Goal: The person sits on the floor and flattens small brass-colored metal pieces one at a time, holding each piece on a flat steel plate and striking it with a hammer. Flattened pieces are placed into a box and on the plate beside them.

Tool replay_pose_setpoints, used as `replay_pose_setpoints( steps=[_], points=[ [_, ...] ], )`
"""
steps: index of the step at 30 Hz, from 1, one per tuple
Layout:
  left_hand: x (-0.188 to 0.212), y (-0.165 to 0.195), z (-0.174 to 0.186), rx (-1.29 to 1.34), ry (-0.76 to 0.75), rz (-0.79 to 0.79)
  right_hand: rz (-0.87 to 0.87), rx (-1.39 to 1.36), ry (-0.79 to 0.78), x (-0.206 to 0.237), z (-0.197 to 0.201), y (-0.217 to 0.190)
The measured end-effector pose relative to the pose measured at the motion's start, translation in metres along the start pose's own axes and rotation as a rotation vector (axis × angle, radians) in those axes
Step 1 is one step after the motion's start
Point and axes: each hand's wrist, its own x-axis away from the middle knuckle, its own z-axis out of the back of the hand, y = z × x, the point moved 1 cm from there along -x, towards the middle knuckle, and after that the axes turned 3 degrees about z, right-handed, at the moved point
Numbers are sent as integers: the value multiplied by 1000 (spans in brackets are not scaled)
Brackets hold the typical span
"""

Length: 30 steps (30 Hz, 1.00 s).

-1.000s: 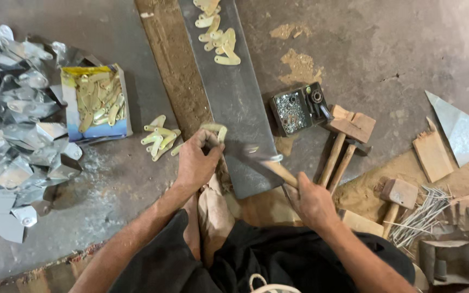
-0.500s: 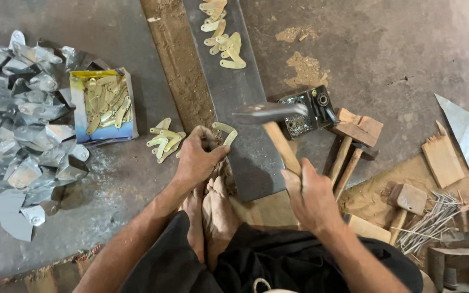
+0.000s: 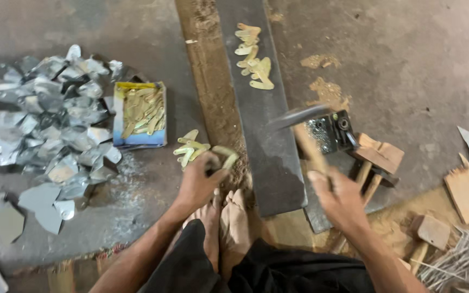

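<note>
My right hand (image 3: pixel 336 194) grips the wooden handle of a hammer (image 3: pixel 303 126), whose blurred metal head is raised above a long dark metal slab (image 3: pixel 265 125). My left hand (image 3: pixel 199 182) pinches a small yellowish metal piece (image 3: pixel 225 157) at the slab's left edge, just above my bare feet (image 3: pixel 226 217). A few more yellowish pieces (image 3: pixel 190 149) lie on the floor beside that hand. Another cluster of yellowish pieces (image 3: pixel 253 54) rests on the far end of the slab.
A small open box (image 3: pixel 139 114) of yellowish pieces sits left of the slab, next to a heap of silvery sheet scraps (image 3: pixel 50 125). Right of the slab are a dark metal block (image 3: pixel 329 133), wooden mallets (image 3: pixel 373 163), wood blocks (image 3: pixel 465 192) and thin rods (image 3: pixel 457 260).
The hammer has swung up from the slab and is now raised and blurred. My left hand has shifted left to the slab's edge, still holding a yellowish piece.
</note>
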Motion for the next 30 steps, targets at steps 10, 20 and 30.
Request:
replay_pose_setpoints(
  steps=[10,20,30],
  points=[
    [39,-28,95,-800,-23,318,369,-1139,286,17,21,12],
    [-59,16,60,-1321,5,-426,92,230,135,66,-63,76],
    [-79,13,72,-903,-216,-169,-323,-527,-213,133,-77,153]
  ],
)
